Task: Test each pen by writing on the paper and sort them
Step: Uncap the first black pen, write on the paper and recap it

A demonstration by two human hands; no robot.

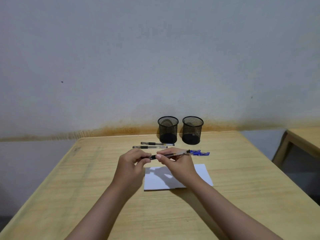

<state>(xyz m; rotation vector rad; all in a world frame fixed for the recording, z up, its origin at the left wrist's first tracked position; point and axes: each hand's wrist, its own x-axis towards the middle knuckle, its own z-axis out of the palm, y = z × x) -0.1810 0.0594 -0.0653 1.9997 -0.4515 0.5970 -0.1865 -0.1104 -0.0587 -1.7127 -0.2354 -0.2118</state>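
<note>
1. The held pen point(170, 154) lies almost level above the table point(69, 179), its long axis running left to right, the right end tipped slightly up and away.
2. Its dark left end sits inside the left hand point(133, 161); whether that part is a cap or the grip cannot be told.
3. The left hand is closed around that dark end, fingers curled over it.
4. The right hand point(178, 162) pinches the clear barrel just right of the left hand, thumb in front; the rest of the barrel sticks out past its knuckles to the right.
5. Both hands hover over the near-left part of the paper point(202, 174), which lies flat on the table with their shadow across it.
6. Two black pens point(155, 145) lie side by side beyond the hands, both pointing left to right, just in front of the left cup point(168, 129).
7. Two blue pens point(200, 152) lie to the right, their left ends hidden behind the held pen and the right hand.
8. The right cup point(192, 130) stands just beside the left one, both upright near the wall point(155, 58); their mesh is too dark to tell what is inside.
9. A second table point(304, 137) is cut off at the right edge.
</note>
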